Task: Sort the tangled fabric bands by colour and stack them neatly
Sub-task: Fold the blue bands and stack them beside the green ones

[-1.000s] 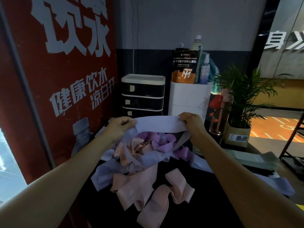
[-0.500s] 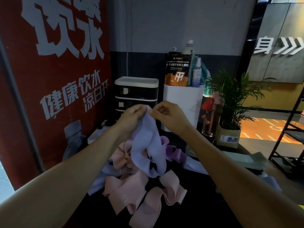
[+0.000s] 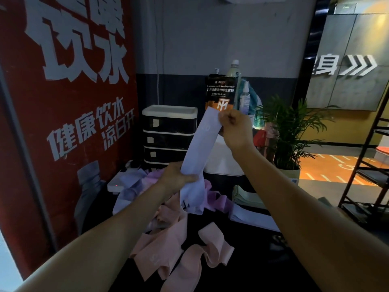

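Head view shows the right hand raised in front of the person, its fingers pinching the top end of a pale lavender band that hangs down in a stretched strip. Lower and to the left, the left hand has its fingers curled round the same band, gripping it just above the heap. Below that grip the band runs down into the tangled pile of bands lying on the dark table. The pile mixes colours: pink bands spread toward the near edge, purple bands lie on the right side of the heap, and more pale lavender ones trail off to its left. To the right of the pile, apart from it, lies a flat lavender stack, and behind that a stack of pale green bands. At the back of the table stands a black drawer unit with a white top, and beside it a white box carrying a dark pouch and a spray bottle. A potted plant stands further right, and a red poster with large white characters fills the left wall.
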A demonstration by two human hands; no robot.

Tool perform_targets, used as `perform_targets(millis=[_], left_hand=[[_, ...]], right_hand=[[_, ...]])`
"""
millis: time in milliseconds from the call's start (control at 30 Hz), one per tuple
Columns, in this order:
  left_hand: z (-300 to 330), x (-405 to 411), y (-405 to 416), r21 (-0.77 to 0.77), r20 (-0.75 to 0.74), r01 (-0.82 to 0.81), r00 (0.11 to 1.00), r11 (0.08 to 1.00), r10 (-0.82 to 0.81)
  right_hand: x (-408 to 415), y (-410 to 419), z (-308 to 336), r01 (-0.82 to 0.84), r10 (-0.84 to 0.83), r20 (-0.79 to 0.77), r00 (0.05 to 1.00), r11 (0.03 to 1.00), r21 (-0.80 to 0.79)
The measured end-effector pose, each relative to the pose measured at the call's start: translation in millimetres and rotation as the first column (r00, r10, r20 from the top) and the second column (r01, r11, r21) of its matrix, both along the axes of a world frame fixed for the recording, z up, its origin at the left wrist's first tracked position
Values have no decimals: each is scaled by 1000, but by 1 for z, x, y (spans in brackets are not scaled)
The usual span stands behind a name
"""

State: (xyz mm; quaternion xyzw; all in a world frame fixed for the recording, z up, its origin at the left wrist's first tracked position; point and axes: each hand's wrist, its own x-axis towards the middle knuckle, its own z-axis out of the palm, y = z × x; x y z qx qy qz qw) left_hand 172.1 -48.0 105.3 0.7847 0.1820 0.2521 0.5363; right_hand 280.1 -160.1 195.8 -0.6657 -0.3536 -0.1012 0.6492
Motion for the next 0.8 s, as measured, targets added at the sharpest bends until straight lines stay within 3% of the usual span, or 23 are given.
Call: perform_targets(millis=[100, 167, 300, 400, 467, 567, 700, 800], left_hand=[[-13, 2, 16, 104, -64, -109, 991, 989, 116], [-17, 2, 23, 80, -93, -197, 975, 977, 204], [-20, -9, 33, -283, -80, -266, 964, 922, 254], [-17, -14, 36, -572, 38, -102, 988, 814, 151], [-15, -13, 37, -659, 123, -30, 982, 751, 147], [-14, -14, 39, -647, 117, 9, 989, 763, 88], [-20, -22, 42, -440, -53, 101, 989, 892, -138], [-20, -21, 34, -323, -115, 106, 982, 940, -150]], right_hand=[[9, -13, -1, 52, -49, -72, 996, 998, 41], [16, -21, -7, 99, -92, -108, 990, 993, 64], [32, -32, -19, 242, -215, -236, 948, 966, 93], [39, -39, -30, 258, -216, -327, 920, 962, 90], [42, -43, -38, 262, -215, -355, 910, 961, 88], [48, -48, -48, 302, -269, -357, 895, 953, 40], [57, -57, -55, 365, -337, -378, 862, 931, 2], [61, -61, -59, 375, -362, -354, 863, 926, -32]])
